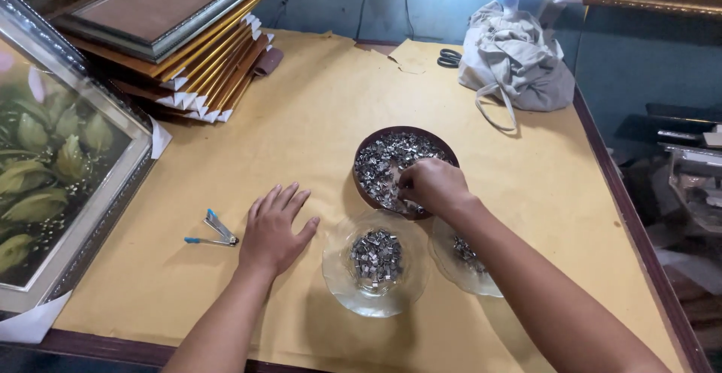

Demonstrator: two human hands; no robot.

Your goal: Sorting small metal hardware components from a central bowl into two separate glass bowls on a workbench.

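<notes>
My right hand (430, 186) reaches into a round brown bowl (376, 146) heaped with small shiny metal clips, fingers pinched down among them; whether any clip is held is hidden. My left hand (274, 228) lies flat and open on the tan paper-covered table, palm down. In front of the brown bowl stands a clear glass dish (374, 264) holding a small pile of metal clips. A second glass dish (462, 262) with a few clips sits to its right, partly under my right forearm.
A small metal tool with blue handles (213, 231) lies left of my left hand. A framed flower picture (56, 170) leans at the left edge. Stacked frames (177, 38) sit back left. Grey cloth bag (513, 59) and scissors (449, 58) are at the back right.
</notes>
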